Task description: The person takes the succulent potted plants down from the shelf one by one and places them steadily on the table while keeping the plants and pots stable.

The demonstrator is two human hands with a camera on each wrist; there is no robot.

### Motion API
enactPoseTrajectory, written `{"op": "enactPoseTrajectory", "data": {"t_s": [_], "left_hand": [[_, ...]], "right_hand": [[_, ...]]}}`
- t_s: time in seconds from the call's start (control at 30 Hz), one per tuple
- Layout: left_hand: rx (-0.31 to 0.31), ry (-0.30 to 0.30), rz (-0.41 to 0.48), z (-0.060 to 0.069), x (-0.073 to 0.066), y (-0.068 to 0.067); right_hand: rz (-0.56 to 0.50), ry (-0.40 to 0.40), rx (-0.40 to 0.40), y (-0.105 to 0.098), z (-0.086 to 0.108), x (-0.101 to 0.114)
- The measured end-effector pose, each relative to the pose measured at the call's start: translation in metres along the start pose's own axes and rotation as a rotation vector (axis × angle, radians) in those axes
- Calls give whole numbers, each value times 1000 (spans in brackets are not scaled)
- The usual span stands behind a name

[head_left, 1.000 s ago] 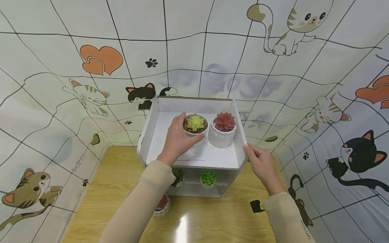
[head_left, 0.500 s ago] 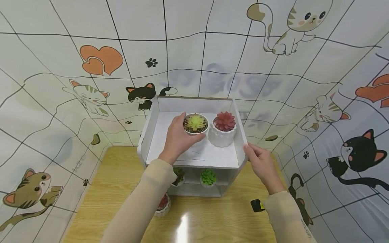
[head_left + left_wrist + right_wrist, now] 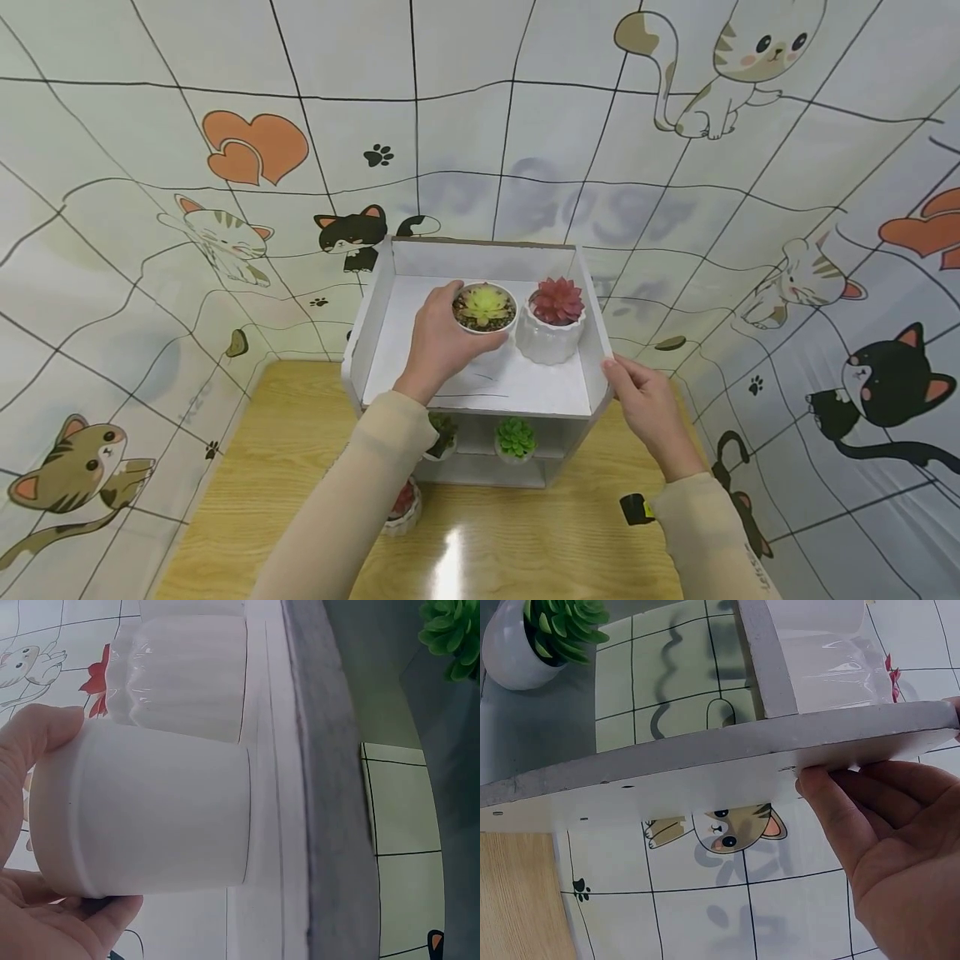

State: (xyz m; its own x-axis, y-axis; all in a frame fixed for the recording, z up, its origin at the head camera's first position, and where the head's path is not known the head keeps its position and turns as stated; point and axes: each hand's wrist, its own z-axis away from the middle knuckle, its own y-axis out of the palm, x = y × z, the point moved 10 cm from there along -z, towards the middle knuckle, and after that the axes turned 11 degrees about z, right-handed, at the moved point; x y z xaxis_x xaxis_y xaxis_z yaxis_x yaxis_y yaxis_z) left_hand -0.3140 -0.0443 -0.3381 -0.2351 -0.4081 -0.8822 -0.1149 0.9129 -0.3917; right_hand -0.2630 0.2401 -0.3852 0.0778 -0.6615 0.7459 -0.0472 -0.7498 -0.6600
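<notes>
My left hand (image 3: pixel 444 337) grips a round white pot (image 3: pixel 161 814) holding a yellow-green succulent (image 3: pixel 484 307), thumb on one side and fingers on the other. The pot stands upright at the top of a white shelf unit (image 3: pixel 390 333), its base at or very near the board. Just right of it is a scalloped white pot (image 3: pixel 551 340) with a red succulent (image 3: pixel 557 301). My right hand (image 3: pixel 647 408) holds the front edge of the unit's right side panel (image 3: pixel 727 754). In the right wrist view its thumb and fingers lie against the panel's outer face, one fingertip at the edge.
Below, the unit holds a bright green succulent (image 3: pixel 516 437) and a dark green one (image 3: pixel 444 435). A potted red succulent (image 3: pixel 405 507) stands on the wooden table (image 3: pixel 525 542), partly behind the left sleeve. A small black object (image 3: pixel 636 509) lies near the right sleeve. Cat-print cloth surrounds the table.
</notes>
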Motion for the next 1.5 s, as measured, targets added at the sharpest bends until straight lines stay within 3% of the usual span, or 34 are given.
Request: {"op": "enactPoseTrajectory", "data": {"t_s": [0.83, 1.5], "left_hand": [[-13, -4, 9, 19, -2, -13], [-27, 123, 18, 50, -24, -34]], "right_hand": [[5, 6, 0, -1, 1, -1], [11, 1, -13, -1, 0, 1]]}}
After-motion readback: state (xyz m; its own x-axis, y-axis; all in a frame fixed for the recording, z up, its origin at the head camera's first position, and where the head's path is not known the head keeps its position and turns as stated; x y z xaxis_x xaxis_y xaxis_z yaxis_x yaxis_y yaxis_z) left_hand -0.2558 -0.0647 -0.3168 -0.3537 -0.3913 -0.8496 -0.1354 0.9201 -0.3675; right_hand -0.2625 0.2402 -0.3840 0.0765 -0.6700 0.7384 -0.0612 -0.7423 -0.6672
